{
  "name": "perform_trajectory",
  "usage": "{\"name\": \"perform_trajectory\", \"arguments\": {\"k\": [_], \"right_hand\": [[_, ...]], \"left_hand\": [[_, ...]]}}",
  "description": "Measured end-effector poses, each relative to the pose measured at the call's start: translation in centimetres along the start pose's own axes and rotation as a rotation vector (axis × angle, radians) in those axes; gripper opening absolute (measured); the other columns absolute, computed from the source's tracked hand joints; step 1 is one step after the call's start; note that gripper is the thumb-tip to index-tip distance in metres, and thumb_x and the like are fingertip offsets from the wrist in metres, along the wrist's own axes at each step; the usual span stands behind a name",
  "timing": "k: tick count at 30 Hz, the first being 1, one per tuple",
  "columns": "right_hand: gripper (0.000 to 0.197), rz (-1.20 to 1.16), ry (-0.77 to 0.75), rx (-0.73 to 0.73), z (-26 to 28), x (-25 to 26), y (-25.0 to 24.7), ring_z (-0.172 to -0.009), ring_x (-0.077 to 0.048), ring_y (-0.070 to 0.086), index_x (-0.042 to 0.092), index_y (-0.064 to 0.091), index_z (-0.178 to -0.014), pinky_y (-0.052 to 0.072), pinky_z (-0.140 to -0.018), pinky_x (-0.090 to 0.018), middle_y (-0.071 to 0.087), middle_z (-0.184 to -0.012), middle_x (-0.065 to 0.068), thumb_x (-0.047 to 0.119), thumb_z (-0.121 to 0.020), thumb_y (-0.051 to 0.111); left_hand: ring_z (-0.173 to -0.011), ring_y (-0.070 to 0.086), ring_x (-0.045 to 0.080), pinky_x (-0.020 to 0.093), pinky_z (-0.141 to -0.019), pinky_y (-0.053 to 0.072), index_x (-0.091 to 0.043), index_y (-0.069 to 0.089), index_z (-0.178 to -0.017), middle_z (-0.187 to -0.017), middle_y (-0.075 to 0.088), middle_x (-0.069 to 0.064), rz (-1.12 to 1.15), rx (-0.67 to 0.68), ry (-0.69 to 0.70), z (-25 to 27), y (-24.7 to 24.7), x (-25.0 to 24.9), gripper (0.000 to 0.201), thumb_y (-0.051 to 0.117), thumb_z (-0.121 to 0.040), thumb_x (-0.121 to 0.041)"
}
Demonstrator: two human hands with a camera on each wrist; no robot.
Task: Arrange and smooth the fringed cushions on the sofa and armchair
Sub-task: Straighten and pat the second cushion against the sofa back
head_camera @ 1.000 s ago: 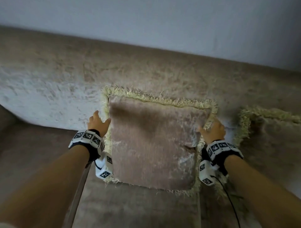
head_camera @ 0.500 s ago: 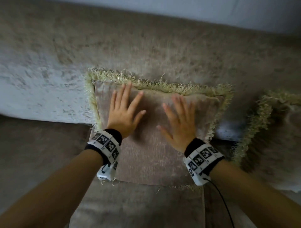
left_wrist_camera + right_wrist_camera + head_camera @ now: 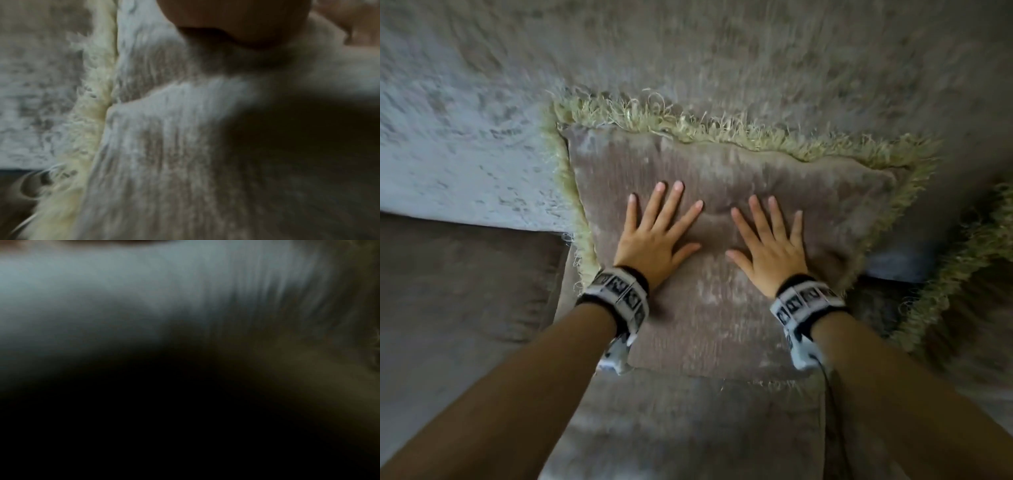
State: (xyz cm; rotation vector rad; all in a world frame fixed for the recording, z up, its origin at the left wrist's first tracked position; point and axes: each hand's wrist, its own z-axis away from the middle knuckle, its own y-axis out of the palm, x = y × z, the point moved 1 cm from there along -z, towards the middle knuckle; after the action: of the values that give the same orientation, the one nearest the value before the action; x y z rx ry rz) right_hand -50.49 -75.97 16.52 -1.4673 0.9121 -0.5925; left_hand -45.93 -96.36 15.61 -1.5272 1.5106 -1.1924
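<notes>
A taupe velvet cushion [image 3: 722, 164] with a pale green fringe [image 3: 722, 132] leans against the sofa backrest [image 3: 688, 51]. My left hand [image 3: 654, 236] lies flat on its face, fingers spread and straight. Beside it my right hand [image 3: 767, 246] presses the same face, fingers also straight, with a small dent in the fabric between the two hands. The left wrist view shows the cushion's pile [image 3: 164, 146] and its yellowish fringe [image 3: 88, 113] close up, blurred. The right wrist view is dark and blurred, showing only fabric [image 3: 144, 280].
A second fringed cushion [image 3: 969, 274] stands at the right edge, partly cut off. The sofa seat [image 3: 448, 291] spreads to the left and below the hands. A thin black cable [image 3: 832, 394] runs down from my right wristband.
Both hands left the cushion's side edges, went flat onto its face near the top, then slid down toward its middle. The view has moved closer.
</notes>
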Motion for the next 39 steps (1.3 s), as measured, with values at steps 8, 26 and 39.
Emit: {"name": "perform_trajectory", "arguments": {"k": [8, 26, 39], "right_hand": [[0.069, -0.164, 0.111, -0.402, 5.6, 1.1, -2.4, -0.143, -0.019, -0.022, 0.033, -0.007, -0.147, -0.017, -0.111, -0.054, -0.027, -0.154, 0.004, 0.056, -0.094, 0.029], [0.08, -0.251, 0.423, 0.095, 3.8, -1.8, 3.1, -0.142, -0.043, 0.0, 0.014, -0.008, -0.146, 0.005, -0.11, -0.067, 0.001, -0.156, -0.021, 0.065, -0.085, 0.001], [0.074, -0.302, 0.437, 0.048, 0.3, -5.1, -0.8, -0.144, -0.037, -0.004, 0.017, 0.001, -0.15, 0.004, -0.111, -0.065, -0.002, -0.157, -0.017, 0.056, -0.088, 0.017]], "left_hand": [[-0.145, -0.012, 0.025, 0.056, -0.113, -0.002, -0.031, 0.001, -0.149, -0.157, -0.013, 0.008, 0.133, -0.228, 0.022, 3.8, -1.3, -0.9, 0.064, 0.034, -0.097, -0.05], [-0.141, 0.01, 0.045, 0.066, -0.107, 0.002, -0.024, 0.001, -0.148, -0.154, 0.012, 0.024, 0.112, 0.12, -0.238, 2.8, 1.1, -0.8, 0.064, 0.014, -0.095, -0.058], [-0.143, 0.004, 0.042, 0.06, -0.111, 0.003, -0.02, 0.009, -0.149, -0.154, 0.007, 0.027, 0.241, 0.068, -0.347, 2.0, -0.4, 1.6, 0.064, 0.019, -0.096, -0.054]]}}
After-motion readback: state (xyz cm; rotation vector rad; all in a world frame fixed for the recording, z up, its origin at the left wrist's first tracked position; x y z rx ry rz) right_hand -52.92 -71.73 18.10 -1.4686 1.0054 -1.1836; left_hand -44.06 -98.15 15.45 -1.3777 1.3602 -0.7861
